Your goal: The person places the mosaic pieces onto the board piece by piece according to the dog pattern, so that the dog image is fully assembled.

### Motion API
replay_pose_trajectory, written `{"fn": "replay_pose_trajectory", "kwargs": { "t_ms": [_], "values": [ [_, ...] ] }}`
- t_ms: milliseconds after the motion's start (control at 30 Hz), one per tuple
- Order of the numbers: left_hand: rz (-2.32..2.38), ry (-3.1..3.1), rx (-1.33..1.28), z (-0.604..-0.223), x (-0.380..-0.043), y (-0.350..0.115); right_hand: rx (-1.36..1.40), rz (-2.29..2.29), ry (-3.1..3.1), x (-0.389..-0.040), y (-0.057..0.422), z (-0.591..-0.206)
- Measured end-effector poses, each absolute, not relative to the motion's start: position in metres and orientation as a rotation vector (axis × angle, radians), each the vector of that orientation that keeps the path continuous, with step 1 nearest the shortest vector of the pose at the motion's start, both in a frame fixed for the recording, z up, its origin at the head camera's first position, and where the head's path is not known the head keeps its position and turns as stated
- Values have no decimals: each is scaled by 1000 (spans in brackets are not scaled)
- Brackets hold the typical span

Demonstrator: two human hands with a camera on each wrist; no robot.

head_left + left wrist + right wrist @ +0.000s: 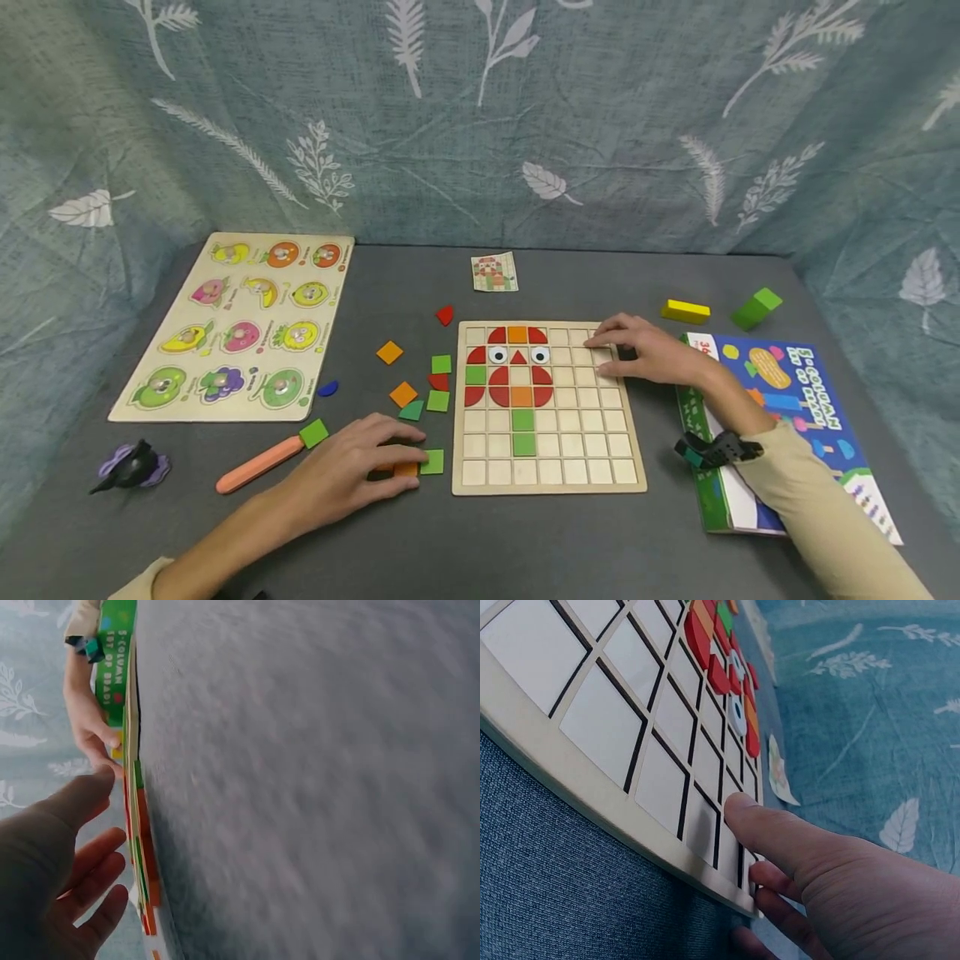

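Note:
A wooden grid board (573, 423) lies flat on the table, with red, orange and green pieces and two eye pieces (540, 355) set in its cells. My left hand (348, 462) is low over the table left of the board, its fingers and thumb spread around an orange square tile (406, 470). Beside that tile lies a green square tile (431, 462). At the board's upper right edge, my right hand (652, 350) reaches over the cells with extended fingers. In the right wrist view its thumb (761, 825) is over the board; contact is unclear.
Loose tiles (390, 352) lie left of the board. A small picture card (494, 272) is behind it. The fruit puzzle board (225, 325) lies far left, near an orange stick (258, 465). At right are a blue box (806, 417), a yellow block (686, 312) and a green block (756, 309).

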State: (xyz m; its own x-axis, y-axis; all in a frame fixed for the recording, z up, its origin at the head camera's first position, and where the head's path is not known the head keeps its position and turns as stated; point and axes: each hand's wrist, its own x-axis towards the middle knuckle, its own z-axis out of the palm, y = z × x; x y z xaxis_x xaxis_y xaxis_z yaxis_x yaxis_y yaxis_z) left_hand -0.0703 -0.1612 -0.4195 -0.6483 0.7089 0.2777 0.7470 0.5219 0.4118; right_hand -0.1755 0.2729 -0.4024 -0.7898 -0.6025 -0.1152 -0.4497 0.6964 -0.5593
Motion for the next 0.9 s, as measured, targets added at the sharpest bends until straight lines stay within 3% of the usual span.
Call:
{"fn": "replay_pose_trajectory", "kwargs": {
  "t_ms": [900],
  "values": [
    [-794,-2700,-1337,-425,-74,-154,-840,-764,2600,-176,273,-400]
  ]
}}
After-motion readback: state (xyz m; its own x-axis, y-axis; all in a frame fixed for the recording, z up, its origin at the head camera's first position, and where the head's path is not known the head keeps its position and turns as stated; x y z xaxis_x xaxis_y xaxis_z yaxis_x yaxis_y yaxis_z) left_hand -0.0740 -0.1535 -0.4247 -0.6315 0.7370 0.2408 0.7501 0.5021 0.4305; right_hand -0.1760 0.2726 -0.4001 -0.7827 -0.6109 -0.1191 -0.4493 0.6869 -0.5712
